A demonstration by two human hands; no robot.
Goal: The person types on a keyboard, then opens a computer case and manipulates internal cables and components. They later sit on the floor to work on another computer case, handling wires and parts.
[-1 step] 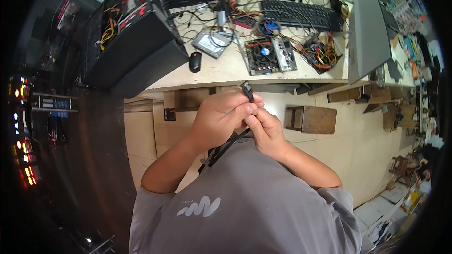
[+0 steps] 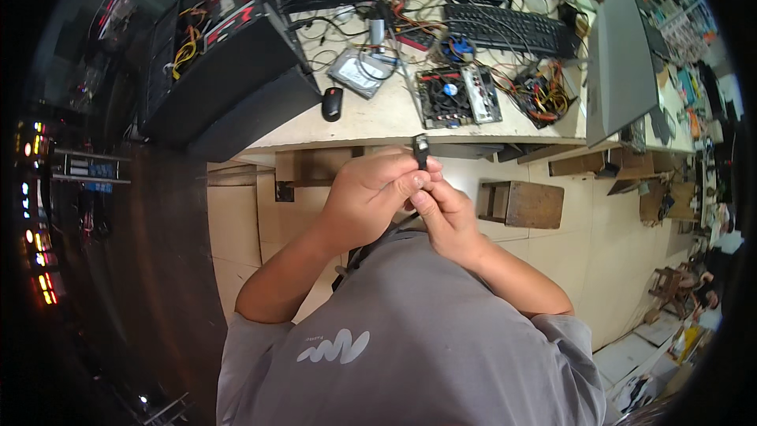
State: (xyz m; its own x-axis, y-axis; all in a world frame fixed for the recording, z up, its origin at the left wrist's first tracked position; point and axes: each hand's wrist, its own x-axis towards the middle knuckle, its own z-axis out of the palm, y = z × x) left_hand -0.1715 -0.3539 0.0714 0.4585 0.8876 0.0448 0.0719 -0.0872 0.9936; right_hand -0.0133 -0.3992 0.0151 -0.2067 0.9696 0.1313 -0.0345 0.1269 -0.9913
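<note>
Black flexible cable with a blocky plug (image 2: pixel 422 150) is, in the head view, up between your two hands, just in front of the table edge, its plug pointing away from you. Your left hand (image 2: pixel 364 197) is closed, thumb and curled fingers pinching just below the plug. Your right hand (image 2: pixel 451 222) is closed too, its thumb and bent fingers pinching the cable close beside your left thumb. A pale, smooth face shows on the plug's end; the cable's lower stretch runs toward your soft grey fabric shirt (image 2: pixel 410 331).

Beyond, on the cream, flat-topped table (image 2: pixel 371 125), you have a rounded black plastic mouse (image 2: pixel 332 104), a silvery rectangular metal hard drive (image 2: pixel 362 73), a dark square circuit board with a round fan (image 2: pixel 451 95) and a long black plastic keyboard (image 2: pixel 509 29).
</note>
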